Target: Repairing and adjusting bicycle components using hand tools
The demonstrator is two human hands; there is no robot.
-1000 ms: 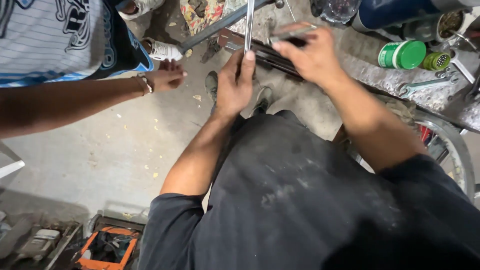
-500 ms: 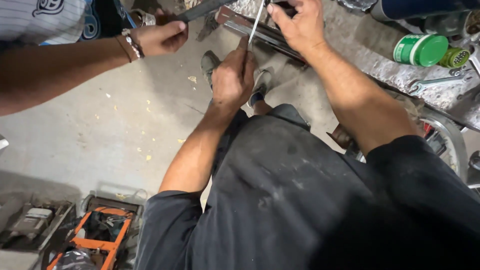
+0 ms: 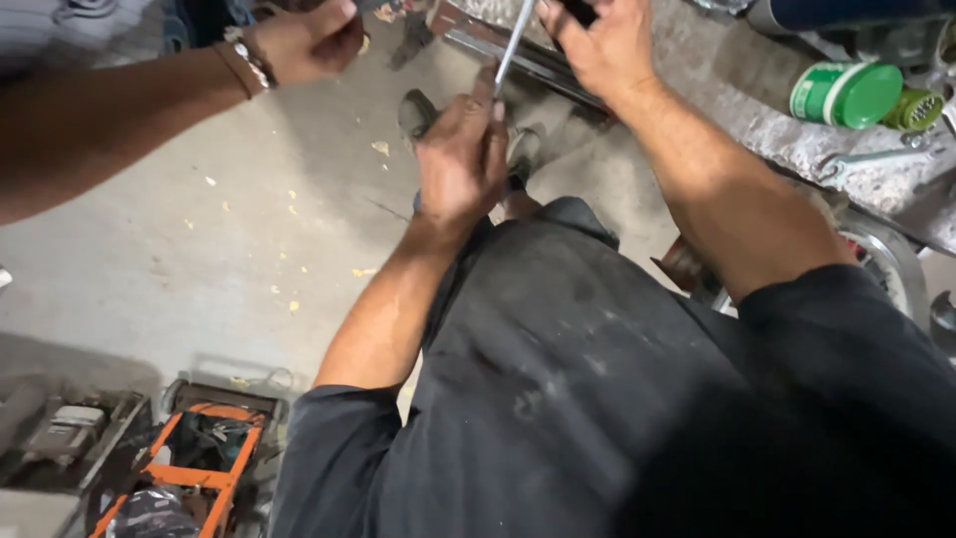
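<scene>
Landmark: the thin metal rod [image 3: 513,48], running steeply from the top edge down to the person's left hand.
Left hand [image 3: 460,159]: fingers curled tight round the rod's lower end, thumb pressed against the shaft.
Right hand [image 3: 596,45]: just right of the rod's upper part, fingers closed on a dark handle [image 3: 578,10] that is cut off at the top edge; the grip itself is only partly visible.
Change: over the last second the left hand has slid lower on the rod and both hands sit higher in view; the work in hand looks like levering or tightening, judged mid-effort.
Co-worker: a hand [image 3: 304,42] with a beaded bracelet, well left of the rod, now loosely fisted and holding nothing visible.
Workpiece: a dark metal bar [image 3: 518,60] just behind the rod.
Surface: a scarred grey bench edge [image 3: 787,139], right of the rod, carrying a green can [image 3: 846,95] and a spanner [image 3: 876,159].
Room: a concrete floor [image 3: 149,249] with pale chips, left of the rod; an orange-framed tool [image 3: 189,458] far below left.
</scene>
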